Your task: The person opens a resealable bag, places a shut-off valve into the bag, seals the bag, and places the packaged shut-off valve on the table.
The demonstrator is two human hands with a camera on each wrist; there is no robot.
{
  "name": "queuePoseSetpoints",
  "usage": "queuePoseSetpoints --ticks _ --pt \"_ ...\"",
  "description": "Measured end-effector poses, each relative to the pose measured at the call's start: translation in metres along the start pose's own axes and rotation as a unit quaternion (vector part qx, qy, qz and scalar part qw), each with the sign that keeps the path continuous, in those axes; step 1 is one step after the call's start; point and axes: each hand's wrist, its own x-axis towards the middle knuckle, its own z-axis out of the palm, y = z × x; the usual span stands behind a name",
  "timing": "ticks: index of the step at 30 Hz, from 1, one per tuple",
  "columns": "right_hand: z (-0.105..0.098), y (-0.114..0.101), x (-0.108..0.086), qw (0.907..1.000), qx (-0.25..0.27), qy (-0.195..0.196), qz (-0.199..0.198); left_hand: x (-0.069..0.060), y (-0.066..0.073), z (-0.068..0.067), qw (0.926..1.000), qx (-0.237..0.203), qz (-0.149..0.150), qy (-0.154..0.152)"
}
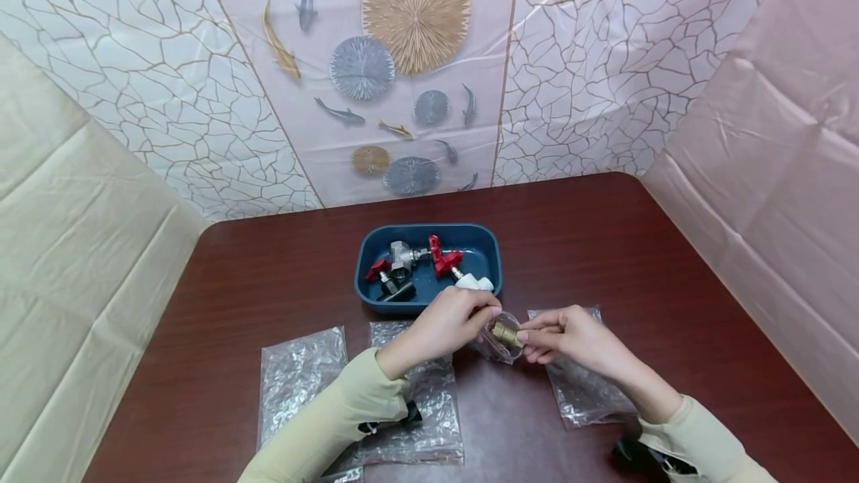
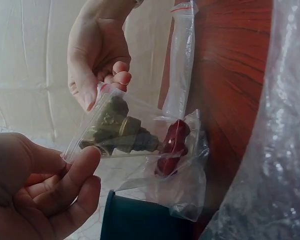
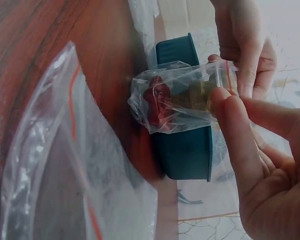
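Note:
A brass valve with a red handle (image 2: pixel 173 148) sits inside a clear zip bag (image 3: pixel 177 107), its brass body (image 1: pixel 505 333) toward the bag's mouth. My left hand (image 1: pixel 451 321) pinches one side of the mouth between thumb and fingers. On the opposite side, my right hand (image 1: pixel 580 340) pinches the mouth edge, its fingertips close to the brass body. Both hands hold the bag above the table, just in front of the blue tray (image 1: pixel 496 250). Whether the right fingertips touch the brass through the film, I cannot tell.
Inside the tray lie a metal valve (image 1: pixel 400 258), a red-handled valve (image 1: pixel 444 258) with a white body, and a black-and-red one (image 1: pixel 396 289). Clear bags lie on the table: a left bag (image 1: pixel 295 371), a middle bag (image 1: pixel 429 431) under my left forearm, a right bag (image 1: pixel 584 397).

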Motion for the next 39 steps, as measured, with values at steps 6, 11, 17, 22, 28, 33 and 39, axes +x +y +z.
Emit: queuePoseSetpoints --ticks 6,11,17,22,28,33,39 --pt "-0.001 -0.013 -0.006 0.9957 -0.073 0.054 -0.019 0.001 0.007 -0.007 0.9998 -0.020 0.005 0.000" --pt "-0.004 -0.030 -0.014 0.9852 -0.135 0.091 -0.055 -0.001 0.013 -0.018 0.9988 -0.049 0.010 0.001" --pt "-0.007 -0.044 -0.018 0.9757 -0.172 0.104 -0.088 0.000 0.021 -0.028 0.9988 -0.043 0.017 0.013" --pt "-0.007 -0.044 -0.017 0.9716 -0.184 0.113 -0.096 0.000 0.020 -0.029 0.9991 -0.033 0.018 0.020" --pt "-0.006 -0.041 -0.013 0.9687 -0.194 0.117 -0.101 0.000 0.015 -0.029 0.9989 -0.044 0.007 0.013" --pt "-0.006 -0.039 -0.009 0.9693 -0.188 0.123 -0.100 0.000 0.011 -0.030 0.9987 -0.048 -0.001 0.015" --pt "-0.005 -0.038 -0.006 0.9664 -0.193 0.145 -0.089 -0.003 0.009 -0.032 0.9988 -0.046 0.006 0.012"
